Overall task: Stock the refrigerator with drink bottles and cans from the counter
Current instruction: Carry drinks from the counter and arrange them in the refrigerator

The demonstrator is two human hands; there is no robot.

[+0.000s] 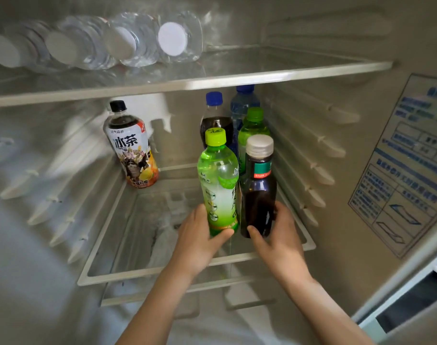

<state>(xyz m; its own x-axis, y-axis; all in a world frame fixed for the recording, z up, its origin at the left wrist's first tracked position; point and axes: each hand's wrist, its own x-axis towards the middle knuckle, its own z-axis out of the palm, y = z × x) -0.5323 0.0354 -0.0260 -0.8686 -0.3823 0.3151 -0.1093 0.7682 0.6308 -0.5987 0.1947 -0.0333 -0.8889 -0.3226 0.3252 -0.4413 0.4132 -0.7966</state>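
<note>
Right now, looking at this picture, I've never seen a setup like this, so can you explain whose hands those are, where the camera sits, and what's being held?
There is one picture, taken by a wide-angle camera worn on a person's head, looking forward and down into an open refrigerator. No machine is involved: the two bare arms are the person's own. The left hand grips a light green bottle near its base. The right hand grips a dark bottle with a silver cap, right beside it. Both are upright over the glass shelf; whether they already rest on it I cannot tell. Behind them stand a cola bottle, a blue water bottle and a second green bottle. An iced tea bottle stands apart at the back left. On the upper shelf, clear bottles lie on their sides.
</note>
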